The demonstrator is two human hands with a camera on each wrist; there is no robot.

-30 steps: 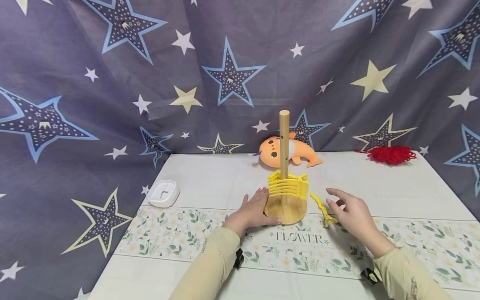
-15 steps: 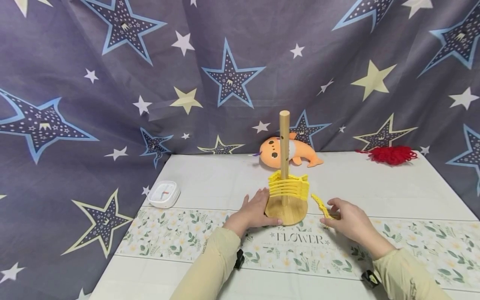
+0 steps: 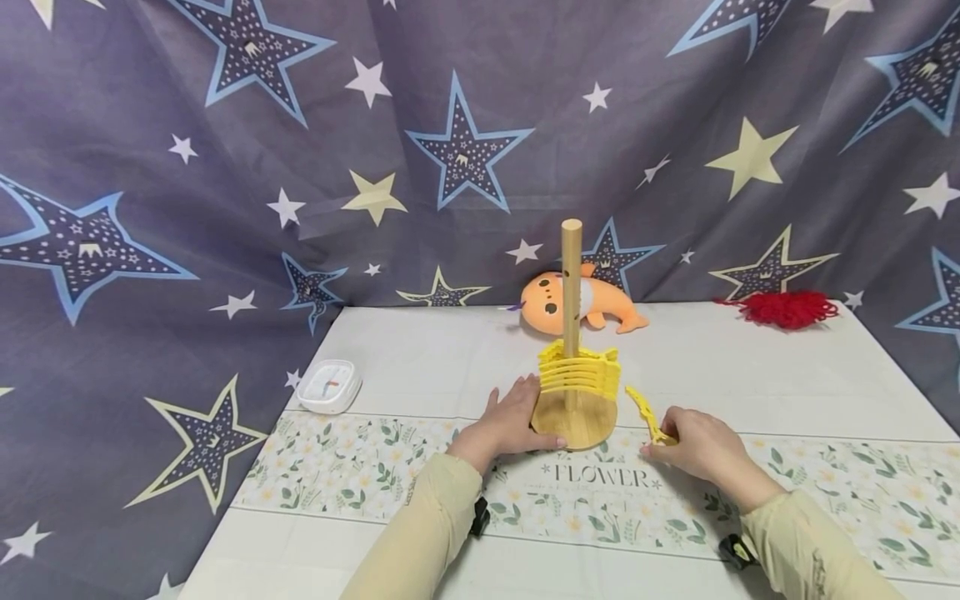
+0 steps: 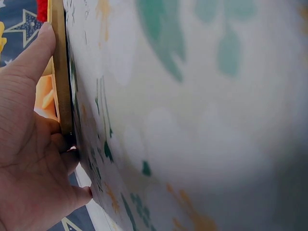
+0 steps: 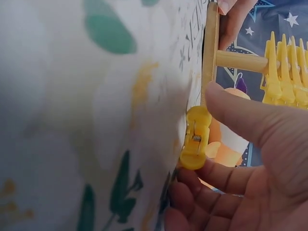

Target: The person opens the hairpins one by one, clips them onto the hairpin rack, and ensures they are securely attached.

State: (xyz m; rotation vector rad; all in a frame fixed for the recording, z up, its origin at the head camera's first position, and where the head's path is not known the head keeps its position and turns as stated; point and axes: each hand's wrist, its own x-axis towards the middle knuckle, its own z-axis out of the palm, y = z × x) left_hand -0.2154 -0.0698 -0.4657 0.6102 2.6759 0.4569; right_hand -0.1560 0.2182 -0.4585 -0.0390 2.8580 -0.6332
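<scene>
My left hand holds the round base of a wooden stand, its thumb along the front edge and its fingers at the left side. Several yellow hair clips are stacked around the upright post, low down. To the right of the base, my right hand pinches the near end of one more yellow hair clip between thumb and fingers. The right wrist view shows that clip's spring end between thumb and fingertips, close to the tablecloth. The clip's far end points away, towards the stand.
Behind the stand lies an orange plush toy. Red yarn is at the back right. A white clock sits at the left. The table bears a white floral cloth, with a starry curtain behind.
My right hand has come down onto the loose hair clip's near end and now pinches it; its fingers were apart from it before. The left hand has stayed at the base.
</scene>
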